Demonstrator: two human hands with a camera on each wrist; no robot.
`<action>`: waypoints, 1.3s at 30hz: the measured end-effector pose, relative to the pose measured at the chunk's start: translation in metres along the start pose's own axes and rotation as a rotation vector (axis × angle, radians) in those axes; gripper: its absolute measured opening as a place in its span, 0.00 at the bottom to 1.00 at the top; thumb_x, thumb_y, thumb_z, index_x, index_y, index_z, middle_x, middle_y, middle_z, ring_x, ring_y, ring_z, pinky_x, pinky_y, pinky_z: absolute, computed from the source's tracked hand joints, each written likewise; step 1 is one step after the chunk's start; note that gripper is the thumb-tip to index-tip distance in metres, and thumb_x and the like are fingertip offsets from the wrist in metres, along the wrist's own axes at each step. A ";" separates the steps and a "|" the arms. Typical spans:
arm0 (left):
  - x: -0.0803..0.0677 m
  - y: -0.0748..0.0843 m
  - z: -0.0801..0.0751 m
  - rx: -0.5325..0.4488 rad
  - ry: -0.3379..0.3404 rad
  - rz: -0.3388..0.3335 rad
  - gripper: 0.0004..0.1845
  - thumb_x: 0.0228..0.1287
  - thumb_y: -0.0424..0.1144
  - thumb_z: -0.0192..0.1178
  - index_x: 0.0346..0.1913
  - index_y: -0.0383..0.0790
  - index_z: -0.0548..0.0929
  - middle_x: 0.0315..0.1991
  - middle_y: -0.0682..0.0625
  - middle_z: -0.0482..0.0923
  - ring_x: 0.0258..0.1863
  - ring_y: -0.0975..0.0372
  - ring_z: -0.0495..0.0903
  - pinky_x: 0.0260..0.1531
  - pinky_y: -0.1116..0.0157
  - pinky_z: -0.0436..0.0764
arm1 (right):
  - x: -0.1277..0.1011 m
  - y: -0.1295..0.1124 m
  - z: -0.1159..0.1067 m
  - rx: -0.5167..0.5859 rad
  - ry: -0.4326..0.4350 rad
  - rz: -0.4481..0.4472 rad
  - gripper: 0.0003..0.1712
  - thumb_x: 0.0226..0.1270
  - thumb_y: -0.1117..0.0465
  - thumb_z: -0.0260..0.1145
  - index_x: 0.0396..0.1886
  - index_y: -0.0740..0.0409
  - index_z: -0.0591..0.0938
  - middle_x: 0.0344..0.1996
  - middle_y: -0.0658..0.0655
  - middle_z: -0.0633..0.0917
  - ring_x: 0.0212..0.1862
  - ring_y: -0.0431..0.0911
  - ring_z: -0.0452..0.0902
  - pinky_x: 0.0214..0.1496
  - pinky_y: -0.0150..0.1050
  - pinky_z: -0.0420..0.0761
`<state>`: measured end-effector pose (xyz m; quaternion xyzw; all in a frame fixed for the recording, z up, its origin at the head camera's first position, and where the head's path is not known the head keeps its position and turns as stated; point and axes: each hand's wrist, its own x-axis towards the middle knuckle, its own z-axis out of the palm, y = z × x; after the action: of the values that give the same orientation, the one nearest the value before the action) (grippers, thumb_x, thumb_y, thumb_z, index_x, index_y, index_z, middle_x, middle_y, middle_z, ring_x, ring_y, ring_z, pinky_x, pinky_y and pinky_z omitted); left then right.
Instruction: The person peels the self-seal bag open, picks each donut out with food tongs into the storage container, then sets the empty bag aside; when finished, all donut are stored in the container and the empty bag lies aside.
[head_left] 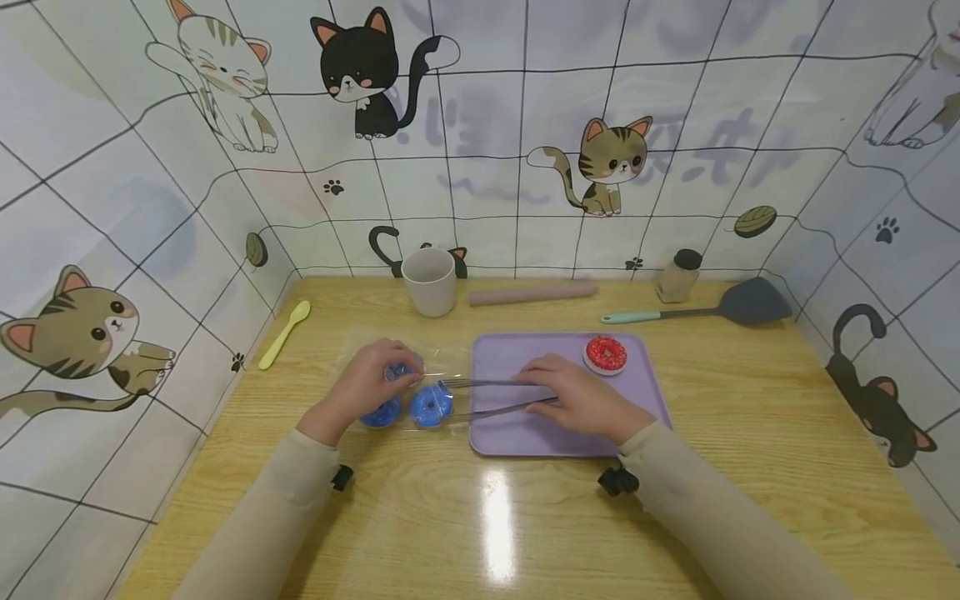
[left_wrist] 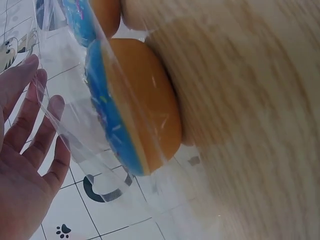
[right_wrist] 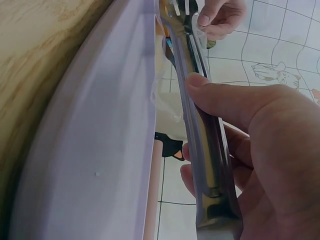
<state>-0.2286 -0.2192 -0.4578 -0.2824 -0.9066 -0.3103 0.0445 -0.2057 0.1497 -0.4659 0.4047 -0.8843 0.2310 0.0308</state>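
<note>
The right hand (head_left: 581, 402) holds metal tongs (head_left: 487, 396) over the lilac tray (head_left: 645, 392), thumb curled over one arm and fingers (right_wrist: 192, 177) under the other, squeezing them partway together; the tips reach past the tray's edge to a blue-iced doughnut (head_left: 431, 405) lying just beyond them in a clear plastic bag (head_left: 450, 360) on the desk (head_left: 750, 433). The left hand (head_left: 369, 380) rests on the bag beside the tong tips, its fingers (left_wrist: 35, 120) nearly straight and a little spread, pressing the film down by a second blue doughnut (head_left: 382, 412). The doughnut looks light and firm, with a glossy tan body that may slip between smooth steel tips, so a hold across its rim seems surest. The film is thin, crinkly and clingy, likely to drag along unless pinned near its mouth.
</note>
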 end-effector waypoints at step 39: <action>-0.001 -0.002 -0.001 0.030 -0.008 -0.006 0.02 0.65 0.38 0.72 0.38 0.48 0.90 0.44 0.54 0.88 0.48 0.56 0.83 0.51 0.51 0.83 | -0.098 0.048 -0.035 -0.123 0.248 0.260 0.30 0.60 0.59 0.80 0.63 0.50 0.83 0.56 0.55 0.84 0.59 0.53 0.80 0.58 0.58 0.82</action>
<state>-0.2285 -0.2218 -0.4579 -0.2804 -0.9121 -0.2957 0.0444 -0.1800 0.2607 -0.4763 0.2527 -0.9311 0.2266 0.1339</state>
